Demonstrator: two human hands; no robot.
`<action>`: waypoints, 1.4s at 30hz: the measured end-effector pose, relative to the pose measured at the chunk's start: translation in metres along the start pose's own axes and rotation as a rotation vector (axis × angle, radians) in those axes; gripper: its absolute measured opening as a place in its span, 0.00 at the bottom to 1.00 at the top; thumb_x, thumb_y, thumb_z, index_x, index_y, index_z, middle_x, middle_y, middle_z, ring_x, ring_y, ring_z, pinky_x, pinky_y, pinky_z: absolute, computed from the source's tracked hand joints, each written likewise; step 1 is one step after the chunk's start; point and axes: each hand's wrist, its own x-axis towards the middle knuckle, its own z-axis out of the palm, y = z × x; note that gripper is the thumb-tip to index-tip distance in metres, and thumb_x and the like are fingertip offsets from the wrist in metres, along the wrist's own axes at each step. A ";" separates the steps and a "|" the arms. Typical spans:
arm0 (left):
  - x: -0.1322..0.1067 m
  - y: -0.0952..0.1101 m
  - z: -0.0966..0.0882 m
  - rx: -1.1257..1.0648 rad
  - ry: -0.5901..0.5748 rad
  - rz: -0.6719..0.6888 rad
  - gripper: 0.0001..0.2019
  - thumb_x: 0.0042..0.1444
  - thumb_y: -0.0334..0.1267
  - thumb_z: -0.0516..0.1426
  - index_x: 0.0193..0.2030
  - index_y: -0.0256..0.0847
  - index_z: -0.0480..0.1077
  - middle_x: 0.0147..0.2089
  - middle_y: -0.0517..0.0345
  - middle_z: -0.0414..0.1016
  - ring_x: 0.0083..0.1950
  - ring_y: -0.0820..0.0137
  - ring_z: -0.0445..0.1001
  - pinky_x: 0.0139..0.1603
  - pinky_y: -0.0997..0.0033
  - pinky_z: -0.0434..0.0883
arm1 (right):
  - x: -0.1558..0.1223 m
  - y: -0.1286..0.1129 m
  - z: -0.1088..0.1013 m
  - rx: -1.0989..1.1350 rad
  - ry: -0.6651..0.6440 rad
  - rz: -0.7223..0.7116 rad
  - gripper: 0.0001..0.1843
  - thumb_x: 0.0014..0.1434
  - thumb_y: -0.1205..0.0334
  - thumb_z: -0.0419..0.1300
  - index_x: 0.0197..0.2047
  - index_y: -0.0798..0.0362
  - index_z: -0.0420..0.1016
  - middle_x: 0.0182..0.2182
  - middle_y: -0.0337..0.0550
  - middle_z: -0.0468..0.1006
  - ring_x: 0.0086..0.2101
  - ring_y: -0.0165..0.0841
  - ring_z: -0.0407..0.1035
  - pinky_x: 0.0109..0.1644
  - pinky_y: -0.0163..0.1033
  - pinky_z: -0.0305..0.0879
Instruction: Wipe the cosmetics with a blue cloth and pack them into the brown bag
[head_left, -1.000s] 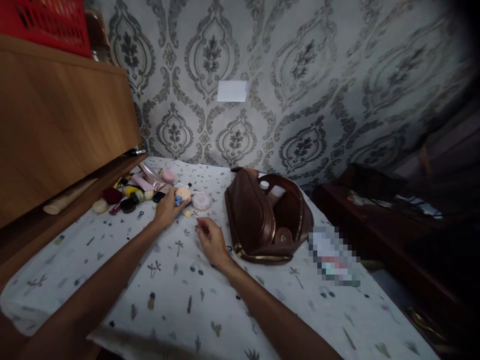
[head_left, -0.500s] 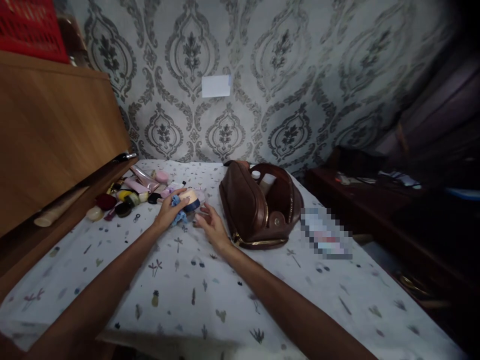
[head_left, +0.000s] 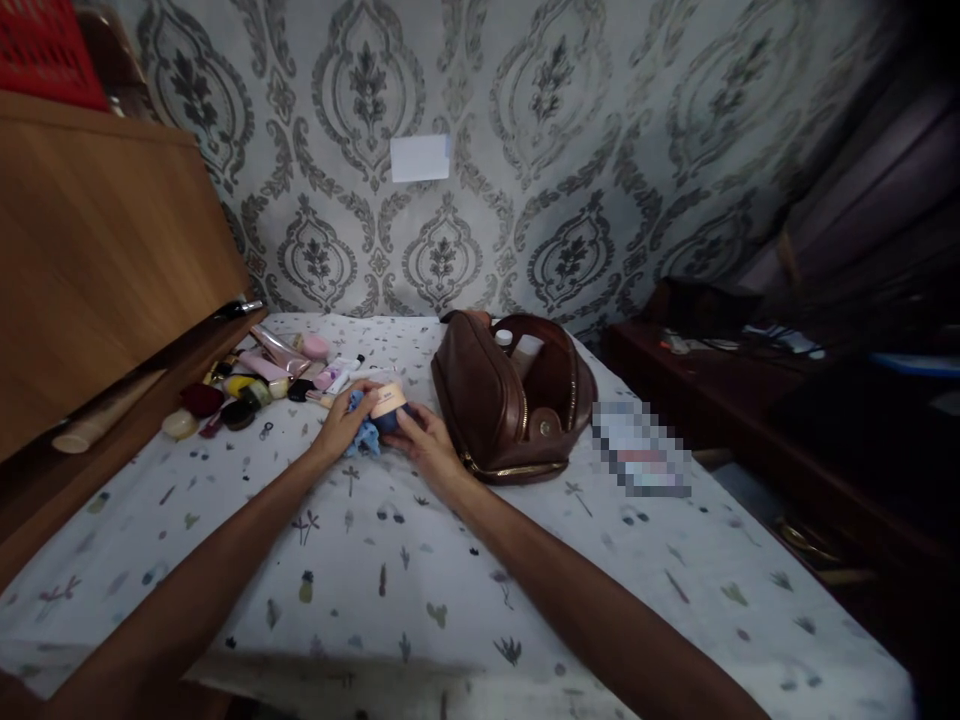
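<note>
While its top (head_left: 388,399) is peach, the round jar (head_left: 388,409) is navy below.

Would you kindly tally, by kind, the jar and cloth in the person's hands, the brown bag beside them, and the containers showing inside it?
Jar: 1
Blue cloth: 1
Brown bag: 1
Containers visible inside: 2
Total: 5

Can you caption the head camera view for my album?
Left hand, with blue cloth, and right hand hold a jar near an open brown bag.

White patterned cloth (head_left: 352,530), brown bag (head_left: 474,395), cosmetics (head_left: 255,391)
</note>
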 end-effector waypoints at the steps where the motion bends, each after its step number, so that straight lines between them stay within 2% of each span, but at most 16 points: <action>1: 0.001 -0.001 0.000 0.012 0.004 -0.001 0.23 0.60 0.58 0.52 0.41 0.38 0.72 0.39 0.55 0.76 0.42 0.64 0.72 0.47 0.67 0.69 | 0.000 -0.002 0.000 0.022 0.002 0.018 0.26 0.45 0.48 0.73 0.44 0.52 0.74 0.44 0.43 0.77 0.38 0.33 0.75 0.44 0.41 0.76; 3: 0.001 0.000 -0.002 0.054 0.031 -0.005 0.23 0.62 0.58 0.50 0.39 0.38 0.72 0.37 0.56 0.75 0.41 0.65 0.72 0.45 0.68 0.69 | 0.000 -0.006 -0.001 0.051 0.023 0.037 0.25 0.44 0.50 0.74 0.43 0.52 0.74 0.42 0.42 0.77 0.37 0.32 0.75 0.43 0.41 0.76; 5: 0.002 0.003 -0.004 0.099 0.089 -0.040 0.22 0.63 0.57 0.49 0.39 0.39 0.71 0.32 0.58 0.73 0.35 0.68 0.71 0.39 0.70 0.69 | 0.000 -0.010 -0.001 0.052 0.054 0.034 0.24 0.44 0.51 0.73 0.42 0.51 0.74 0.42 0.41 0.77 0.38 0.33 0.74 0.42 0.41 0.76; 8: 0.001 0.010 -0.008 0.122 0.233 -0.076 0.20 0.65 0.55 0.48 0.42 0.40 0.70 0.28 0.62 0.68 0.29 0.71 0.68 0.33 0.72 0.67 | -0.001 -0.012 -0.001 -0.007 0.099 0.006 0.23 0.45 0.50 0.72 0.41 0.50 0.74 0.41 0.42 0.76 0.40 0.35 0.73 0.40 0.40 0.75; 10: 0.000 0.015 -0.009 0.103 0.334 -0.026 0.19 0.66 0.54 0.48 0.46 0.41 0.68 0.32 0.61 0.71 0.32 0.71 0.70 0.36 0.72 0.69 | -0.001 -0.010 -0.001 -0.074 0.128 -0.013 0.23 0.45 0.48 0.71 0.41 0.51 0.75 0.40 0.42 0.75 0.40 0.36 0.72 0.37 0.39 0.74; 12: -0.003 0.018 -0.006 0.082 0.366 0.077 0.18 0.67 0.53 0.48 0.50 0.42 0.66 0.40 0.57 0.73 0.39 0.70 0.73 0.42 0.71 0.70 | -0.001 -0.007 -0.001 -0.159 0.137 -0.027 0.24 0.45 0.47 0.70 0.42 0.51 0.75 0.38 0.42 0.74 0.38 0.36 0.72 0.35 0.39 0.74; 13: -0.005 0.019 -0.004 0.090 0.329 0.142 0.18 0.67 0.52 0.48 0.52 0.42 0.66 0.44 0.54 0.74 0.44 0.68 0.73 0.46 0.69 0.71 | -0.001 -0.006 -0.001 -0.206 0.136 -0.035 0.25 0.45 0.47 0.69 0.43 0.51 0.75 0.38 0.42 0.74 0.37 0.35 0.71 0.34 0.38 0.73; 15: -0.007 0.020 0.000 0.159 0.144 0.279 0.17 0.67 0.50 0.49 0.53 0.41 0.68 0.50 0.50 0.73 0.52 0.65 0.72 0.55 0.64 0.69 | -0.001 -0.004 -0.002 -0.310 0.122 -0.066 0.25 0.45 0.47 0.68 0.43 0.52 0.75 0.37 0.42 0.75 0.37 0.35 0.71 0.35 0.39 0.72; 17: -0.009 0.019 0.003 0.248 -0.058 0.366 0.17 0.67 0.48 0.50 0.51 0.39 0.71 0.51 0.48 0.74 0.55 0.62 0.71 0.59 0.60 0.67 | 0.000 -0.004 -0.004 -0.408 0.098 -0.119 0.23 0.46 0.49 0.67 0.43 0.52 0.76 0.38 0.42 0.76 0.37 0.36 0.71 0.38 0.40 0.72; 18: -0.009 0.019 0.003 0.272 -0.121 0.374 0.17 0.67 0.48 0.50 0.50 0.39 0.72 0.51 0.47 0.74 0.55 0.61 0.71 0.59 0.60 0.67 | 0.000 -0.005 -0.005 -0.453 0.082 -0.148 0.22 0.47 0.50 0.67 0.43 0.52 0.76 0.38 0.42 0.77 0.38 0.36 0.71 0.41 0.41 0.71; 21: -0.005 0.015 0.000 0.244 -0.140 0.268 0.20 0.67 0.49 0.49 0.49 0.37 0.75 0.49 0.48 0.77 0.52 0.61 0.74 0.57 0.61 0.68 | 0.000 -0.006 -0.006 -0.577 0.037 -0.247 0.21 0.47 0.53 0.67 0.44 0.53 0.77 0.41 0.44 0.79 0.41 0.38 0.72 0.49 0.45 0.69; 26: 0.004 0.002 -0.008 -0.040 -0.163 -0.123 0.27 0.58 0.60 0.55 0.41 0.35 0.78 0.41 0.50 0.81 0.47 0.59 0.76 0.52 0.62 0.70 | -0.008 -0.010 -0.004 -0.691 -0.142 -0.383 0.25 0.49 0.59 0.67 0.52 0.50 0.76 0.51 0.47 0.75 0.49 0.39 0.70 0.51 0.44 0.70; 31: 0.007 -0.005 -0.006 -0.377 -0.101 -0.402 0.26 0.43 0.60 0.66 0.34 0.34 0.77 0.34 0.51 0.80 0.36 0.64 0.76 0.38 0.67 0.71 | -0.011 -0.014 -0.002 -0.584 -0.242 -0.354 0.27 0.51 0.58 0.68 0.55 0.48 0.74 0.57 0.48 0.73 0.53 0.39 0.68 0.49 0.43 0.71; 34: 0.006 -0.002 -0.003 -0.522 -0.091 -0.471 0.25 0.41 0.58 0.68 0.34 0.35 0.76 0.32 0.53 0.79 0.32 0.67 0.75 0.34 0.70 0.71 | -0.008 -0.012 -0.002 -0.457 -0.213 -0.280 0.27 0.52 0.54 0.68 0.55 0.48 0.73 0.56 0.48 0.75 0.53 0.40 0.69 0.51 0.44 0.71; 37: 0.004 0.000 0.000 -0.578 -0.101 -0.504 0.26 0.45 0.60 0.66 0.36 0.35 0.76 0.31 0.54 0.78 0.31 0.69 0.75 0.32 0.71 0.72 | -0.005 -0.010 -0.003 -0.382 -0.145 -0.260 0.27 0.51 0.51 0.69 0.53 0.49 0.74 0.53 0.48 0.78 0.51 0.39 0.71 0.53 0.45 0.70; 42: -0.003 0.000 0.002 -0.481 -0.176 -0.505 0.34 0.49 0.64 0.62 0.52 0.38 0.72 0.31 0.55 0.76 0.25 0.69 0.71 0.19 0.73 0.67 | -0.002 -0.008 -0.005 -0.250 0.003 -0.206 0.26 0.51 0.46 0.68 0.50 0.49 0.74 0.47 0.46 0.80 0.48 0.40 0.73 0.51 0.44 0.71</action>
